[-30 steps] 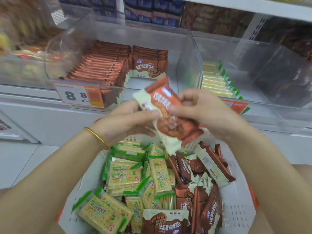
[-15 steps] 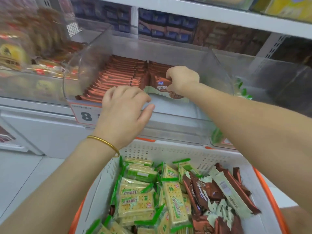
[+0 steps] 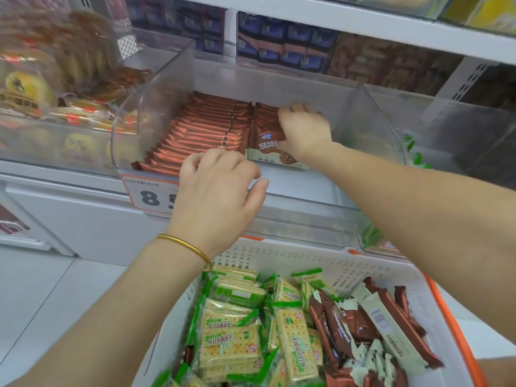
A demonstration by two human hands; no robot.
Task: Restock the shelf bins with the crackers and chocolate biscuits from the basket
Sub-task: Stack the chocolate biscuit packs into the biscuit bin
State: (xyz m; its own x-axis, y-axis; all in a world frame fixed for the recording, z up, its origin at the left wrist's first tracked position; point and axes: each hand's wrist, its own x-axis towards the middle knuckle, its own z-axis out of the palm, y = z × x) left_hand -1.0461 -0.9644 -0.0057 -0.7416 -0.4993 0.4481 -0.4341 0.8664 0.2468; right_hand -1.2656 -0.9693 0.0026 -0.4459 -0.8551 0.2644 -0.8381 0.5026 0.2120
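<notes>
Right hand [image 3: 304,129] inside clear shelf bin [image 3: 156,88], fingers curled over top of chocolate biscuit packet [image 3: 265,148], thumb on its front; packet upright, nearest in right-hand row. Left hand [image 3: 217,188] at bin's near rim, fingers loosely curled, holding nothing. Basket [image 3: 293,258] nearer, below, holding crackers [image 3: 231,342].

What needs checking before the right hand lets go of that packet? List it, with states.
1. The packet is in the bin, at the front of the right row: ok.
2. The right hand grips the packet's top: ok.
3. The packet will stand unaided: cannot tell.
4. The left hand is free, nothing seen in it: ok.
5. Bare bin floor ahead of the row for more: ok.
6. The basket holds crackers and biscuits: ok.
</notes>
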